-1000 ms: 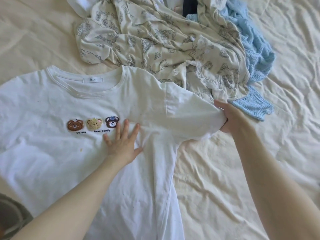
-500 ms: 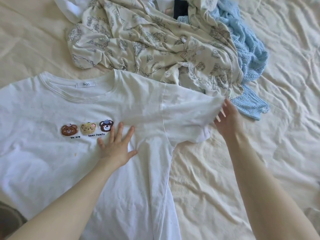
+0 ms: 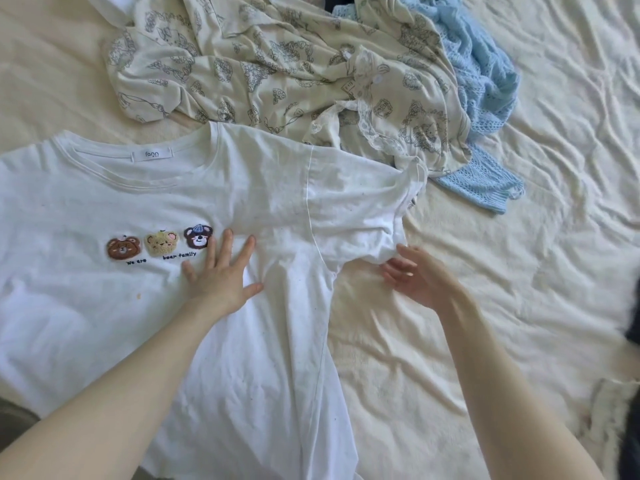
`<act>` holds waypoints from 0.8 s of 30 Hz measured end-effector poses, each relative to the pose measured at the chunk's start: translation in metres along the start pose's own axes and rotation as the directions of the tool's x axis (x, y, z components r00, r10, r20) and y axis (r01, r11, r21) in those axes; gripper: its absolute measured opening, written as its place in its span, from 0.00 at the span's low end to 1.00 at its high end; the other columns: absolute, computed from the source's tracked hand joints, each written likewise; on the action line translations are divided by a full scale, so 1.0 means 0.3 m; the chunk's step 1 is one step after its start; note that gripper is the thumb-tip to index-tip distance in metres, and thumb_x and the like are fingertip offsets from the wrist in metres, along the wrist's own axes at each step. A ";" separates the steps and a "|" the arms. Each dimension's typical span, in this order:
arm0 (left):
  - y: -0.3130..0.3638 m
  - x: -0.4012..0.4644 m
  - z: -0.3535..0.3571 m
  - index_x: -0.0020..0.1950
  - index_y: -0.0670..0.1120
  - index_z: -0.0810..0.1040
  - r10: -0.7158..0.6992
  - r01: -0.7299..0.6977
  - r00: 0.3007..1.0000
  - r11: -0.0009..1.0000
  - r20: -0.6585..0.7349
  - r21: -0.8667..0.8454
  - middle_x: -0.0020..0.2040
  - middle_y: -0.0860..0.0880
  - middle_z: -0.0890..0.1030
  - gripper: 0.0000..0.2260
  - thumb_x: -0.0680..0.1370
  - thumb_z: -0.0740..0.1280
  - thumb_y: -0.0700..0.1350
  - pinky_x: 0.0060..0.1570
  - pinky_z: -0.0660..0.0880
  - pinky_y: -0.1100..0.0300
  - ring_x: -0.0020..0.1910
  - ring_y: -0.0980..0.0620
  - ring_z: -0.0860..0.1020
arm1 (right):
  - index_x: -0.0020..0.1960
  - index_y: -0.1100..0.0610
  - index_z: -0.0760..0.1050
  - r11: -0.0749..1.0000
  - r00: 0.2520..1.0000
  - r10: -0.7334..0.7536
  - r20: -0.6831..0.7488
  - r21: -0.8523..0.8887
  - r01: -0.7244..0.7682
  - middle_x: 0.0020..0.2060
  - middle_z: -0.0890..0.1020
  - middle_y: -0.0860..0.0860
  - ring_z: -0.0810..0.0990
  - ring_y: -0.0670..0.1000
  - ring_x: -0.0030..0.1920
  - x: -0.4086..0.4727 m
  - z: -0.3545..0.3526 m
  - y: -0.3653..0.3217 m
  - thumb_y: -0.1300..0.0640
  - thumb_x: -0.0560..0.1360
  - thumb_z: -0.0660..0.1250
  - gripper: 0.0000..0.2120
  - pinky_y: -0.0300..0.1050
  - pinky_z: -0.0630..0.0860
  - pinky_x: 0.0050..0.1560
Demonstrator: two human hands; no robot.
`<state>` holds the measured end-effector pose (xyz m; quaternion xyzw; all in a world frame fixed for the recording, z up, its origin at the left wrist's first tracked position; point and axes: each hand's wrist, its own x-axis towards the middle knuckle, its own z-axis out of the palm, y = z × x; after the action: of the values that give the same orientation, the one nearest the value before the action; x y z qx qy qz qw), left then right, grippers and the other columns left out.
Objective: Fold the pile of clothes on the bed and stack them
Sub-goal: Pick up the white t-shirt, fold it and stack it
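Observation:
A white T-shirt (image 3: 104,306) with three embroidered bear faces lies face up, spread flat on the bed. My left hand (image 3: 221,275) presses flat on its chest, just right of the bears, fingers straight. My right hand (image 3: 415,275) is palm-up with relaxed fingers at the lower edge of the shirt's right sleeve (image 3: 363,209), touching the hem, slightly blurred. Behind the shirt lies the unfolded pile: a cream printed garment (image 3: 277,71) and a light blue knit (image 3: 485,81).
The cream bedsheet (image 3: 519,306) is wrinkled to the right of the shirt. A dark object (image 3: 628,438) shows at the right edge and a grey shape (image 3: 14,424) at the lower left corner. A white garment corner (image 3: 114,8) peeks out top left.
My right hand let go of the outstretched sleeve and dropped down to its lower hem. The sleeve now lies slack and bunched. My left hand stayed pressed on the chest.

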<state>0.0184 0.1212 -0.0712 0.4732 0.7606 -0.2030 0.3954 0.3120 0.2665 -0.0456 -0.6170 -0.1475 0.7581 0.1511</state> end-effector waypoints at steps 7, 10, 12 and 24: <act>0.002 -0.012 -0.022 0.74 0.61 0.34 0.013 -0.012 1.000 1.000 0.014 -0.018 0.75 0.51 0.30 0.38 0.76 0.59 0.64 0.68 0.48 0.33 0.75 0.47 0.34 | 0.38 0.59 0.72 0.989 0.986 -0.148 -0.082 -0.012 0.147 0.34 0.75 0.54 0.77 0.46 0.31 -0.029 -0.030 -0.047 0.66 0.75 0.66 0.08 0.35 0.75 0.33; 0.004 -0.009 -0.025 0.74 0.61 0.34 0.015 -0.015 1.000 1.000 0.019 -0.015 0.75 0.52 0.30 0.38 0.76 0.59 0.64 0.68 0.48 0.33 0.75 0.48 0.34 | 0.37 0.60 0.75 0.916 0.879 -0.364 -0.307 -0.290 0.279 0.29 0.73 0.51 0.72 0.44 0.28 -0.036 -0.060 -0.055 0.63 0.72 0.71 0.07 0.34 0.72 0.31; 0.001 -0.005 -0.025 0.74 0.61 0.34 0.012 -0.012 1.000 1.000 0.026 -0.022 0.75 0.52 0.30 0.38 0.76 0.59 0.63 0.68 0.48 0.33 0.75 0.47 0.33 | 0.35 0.59 0.75 0.830 0.786 -0.485 -0.382 -0.485 0.276 0.28 0.74 0.50 0.72 0.46 0.30 -0.031 -0.060 -0.047 0.60 0.71 0.73 0.09 0.37 0.72 0.34; 0.009 -0.202 0.134 0.76 0.49 0.58 0.092 -0.156 0.922 0.978 -0.376 -0.142 0.78 0.43 0.50 0.25 0.79 0.60 0.45 0.69 0.52 0.39 0.76 0.42 0.48 | 0.40 0.57 0.75 0.819 0.866 -0.343 -0.364 -0.568 0.085 0.32 0.76 0.49 0.74 0.49 0.35 -0.283 0.062 0.516 0.58 0.76 0.65 0.06 0.47 0.72 0.40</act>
<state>0.0516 0.0609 -0.0472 0.5149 0.8039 -0.0201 0.2970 0.3028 0.0899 -0.0299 -0.7713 -0.3835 0.4999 0.0901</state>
